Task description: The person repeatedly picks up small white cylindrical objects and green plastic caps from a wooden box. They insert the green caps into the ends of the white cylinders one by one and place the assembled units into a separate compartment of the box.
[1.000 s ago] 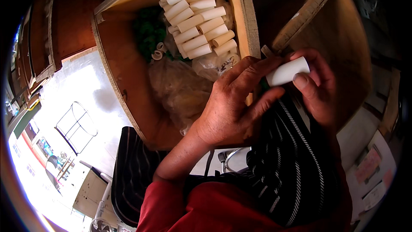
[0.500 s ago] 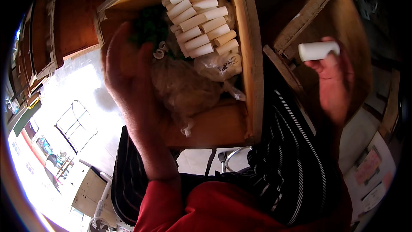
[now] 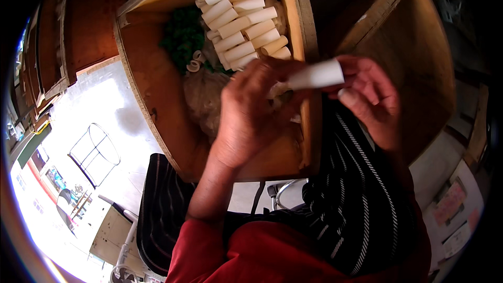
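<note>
Above the right edge of the wooden box [image 3: 309,126], a short white tube [image 3: 319,74] lies nearly level between my two hands. The fingers of my left hand [image 3: 251,102] are closed on its left end; they are partly blurred. My right hand [image 3: 374,97] is at the tube's other end, its thumb and fingers apart and curved, no longer wrapped round it. Inside the box, several similar white and cream tubes [image 3: 236,26] are stacked in rows. My left hand covers the lowest of them in part.
Dark green pieces [image 3: 183,36] and a few white rings [image 3: 195,63] lie left of the stack. Clear plastic bags [image 3: 201,99] sit below it. A second wooden box [image 3: 424,52] stands at the right. On the floor at the left is a wire frame [image 3: 94,154].
My right hand has brought the tube leftward from the second box and loosened its fingers. My left hand has moved right, away from the green pieces, and taken the tube's left end.
</note>
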`<state>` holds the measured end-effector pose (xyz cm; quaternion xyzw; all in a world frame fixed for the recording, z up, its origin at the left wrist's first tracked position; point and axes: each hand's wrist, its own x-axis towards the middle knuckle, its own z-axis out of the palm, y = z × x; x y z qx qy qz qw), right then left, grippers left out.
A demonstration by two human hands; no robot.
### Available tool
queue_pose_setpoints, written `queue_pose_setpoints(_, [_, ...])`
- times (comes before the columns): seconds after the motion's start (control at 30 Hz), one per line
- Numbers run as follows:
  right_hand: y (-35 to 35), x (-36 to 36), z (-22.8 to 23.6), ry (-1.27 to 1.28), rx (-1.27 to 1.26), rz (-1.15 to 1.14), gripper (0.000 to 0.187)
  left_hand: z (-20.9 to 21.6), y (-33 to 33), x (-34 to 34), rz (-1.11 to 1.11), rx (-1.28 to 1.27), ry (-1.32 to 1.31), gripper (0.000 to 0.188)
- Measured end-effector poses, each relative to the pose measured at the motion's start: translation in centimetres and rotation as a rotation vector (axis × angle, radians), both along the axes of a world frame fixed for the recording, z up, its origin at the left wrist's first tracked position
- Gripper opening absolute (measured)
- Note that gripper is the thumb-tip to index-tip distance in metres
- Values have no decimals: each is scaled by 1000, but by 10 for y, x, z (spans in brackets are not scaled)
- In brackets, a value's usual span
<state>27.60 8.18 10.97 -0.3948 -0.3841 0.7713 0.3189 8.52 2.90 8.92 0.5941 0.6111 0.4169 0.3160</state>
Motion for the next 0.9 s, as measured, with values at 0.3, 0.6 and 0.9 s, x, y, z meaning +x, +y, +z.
queue_pose_setpoints(0.3, [41,129,-117,-669,275,122,24,-37,42,-78,279,34,476,24])
queue_pose_setpoints(0.6, [6,140,-170,-1227,548,655,16,-67,40,-91,256,-35,518,24])
queue_pose_setpoints(0.9, [12,153,-199,-1292,498,786,20,-38,21,-74,315,-43,335,20])
